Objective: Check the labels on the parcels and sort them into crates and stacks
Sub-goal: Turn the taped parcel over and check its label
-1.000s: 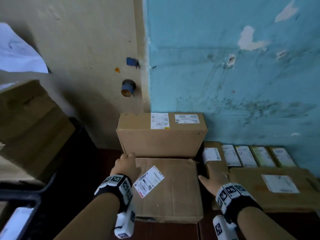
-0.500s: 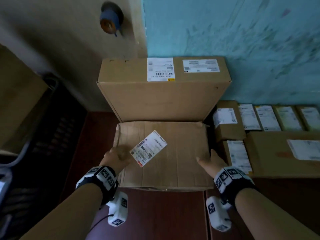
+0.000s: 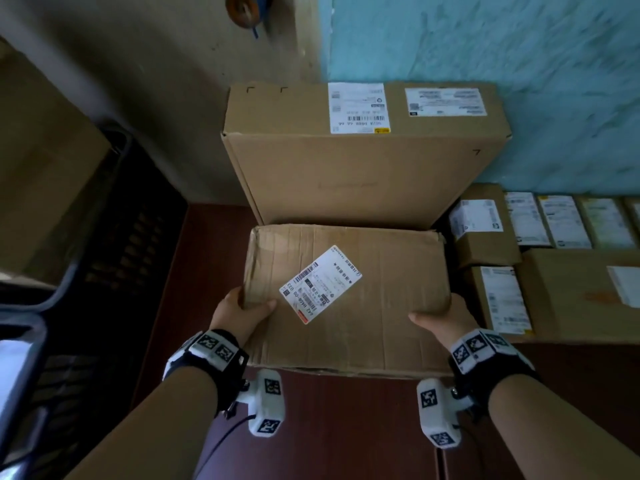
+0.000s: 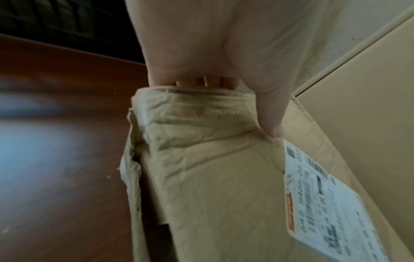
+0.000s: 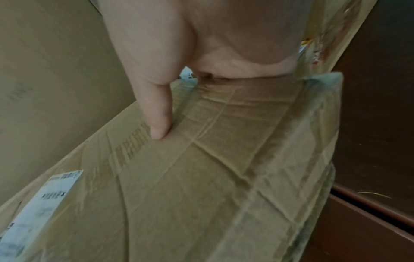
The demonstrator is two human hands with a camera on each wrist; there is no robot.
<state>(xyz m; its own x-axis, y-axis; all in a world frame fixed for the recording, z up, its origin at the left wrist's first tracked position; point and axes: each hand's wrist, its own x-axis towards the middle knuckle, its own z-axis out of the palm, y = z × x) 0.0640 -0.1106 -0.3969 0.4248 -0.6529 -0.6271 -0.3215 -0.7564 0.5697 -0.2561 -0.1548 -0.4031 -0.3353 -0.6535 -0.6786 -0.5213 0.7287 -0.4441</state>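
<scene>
So you had the creased box (image 3: 349, 306) gripped from both sides, your left hand (image 3: 239, 311) on its left edge and your right hand (image 3: 446, 315) on its right edge. On each side the thumb lay flat across the top face while the fingers (image 4: 201, 82) curled round the side and under it, out of sight for the most part. That two-sided hold looked like it was there to keep a soft, crumpled carton level. Its white label (image 3: 320, 284) faced straight up at you, turned at a slant, which suited reading it before you chose a place. The box sat over the dark red bench (image 3: 194, 271), its far edge just against the tall box (image 3: 349, 168) standing by the wall; whether its base touched the bench you couldn't tell. To your right, smaller parcels (image 3: 485, 233) lay in a row with labels up, seemingly sorted. A black crate (image 3: 104, 237) waited on your left.
</scene>
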